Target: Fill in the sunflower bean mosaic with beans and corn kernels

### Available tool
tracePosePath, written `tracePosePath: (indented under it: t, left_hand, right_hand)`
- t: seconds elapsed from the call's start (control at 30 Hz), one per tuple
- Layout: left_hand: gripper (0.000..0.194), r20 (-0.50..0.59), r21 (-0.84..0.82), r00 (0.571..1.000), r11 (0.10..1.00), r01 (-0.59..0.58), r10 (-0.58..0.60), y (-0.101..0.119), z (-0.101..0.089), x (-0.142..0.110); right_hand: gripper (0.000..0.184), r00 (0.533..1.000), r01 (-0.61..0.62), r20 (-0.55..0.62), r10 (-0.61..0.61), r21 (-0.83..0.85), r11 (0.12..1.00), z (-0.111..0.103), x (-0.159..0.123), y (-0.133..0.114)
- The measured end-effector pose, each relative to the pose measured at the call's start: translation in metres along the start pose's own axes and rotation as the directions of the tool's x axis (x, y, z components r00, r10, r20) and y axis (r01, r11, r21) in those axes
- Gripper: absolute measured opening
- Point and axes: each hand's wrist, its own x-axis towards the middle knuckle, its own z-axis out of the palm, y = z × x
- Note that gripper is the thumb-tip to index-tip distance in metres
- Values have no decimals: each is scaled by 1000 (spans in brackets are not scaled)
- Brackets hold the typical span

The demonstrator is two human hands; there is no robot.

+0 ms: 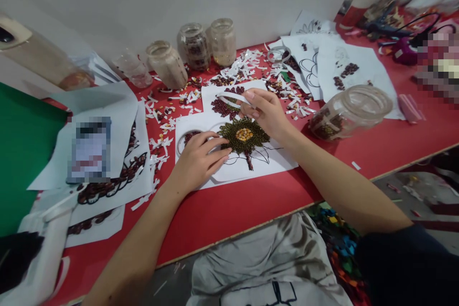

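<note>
Head view: seed flower (244, 135) on white paper (278, 161), amid clutter.
Right hand (265, 111) pinches a slim white tool (234, 96); left hand (199, 160) rests, fingers apart. Paper shreds (246, 63) and jars (194, 49) crowd behind; a large jar (349, 112) sits near the right forearm (340, 181).

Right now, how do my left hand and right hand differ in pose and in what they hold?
The left hand is palm down with its fingers spread, while the right hand has its fingers curled in a pinch. The right hand holds a white curved strip; the left hand shows nothing in its grip. The left hand is at the left of the seed flower, the right hand at its upper right. Both are bare.
</note>
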Motion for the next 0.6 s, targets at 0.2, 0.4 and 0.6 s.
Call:
tracePosePath:
  t: [0.2,0.4,0.6]
  left_hand:
    - [15,-47,-48,996,996,79,-81,3,-2,0]
    - [13,-40,-72,993,991,110,-113,5,4,2]
    - [13,-63,-82,986,986,146,-152,8,9,5]
  right_hand:
    - [42,999,35,6,-35,0,999,-1,2,-1]
    - [42,1000,27,14,-27,-11,1000,-2,1,1]
    - [39,999,39,25,-39,-1,999,-2,1,1]
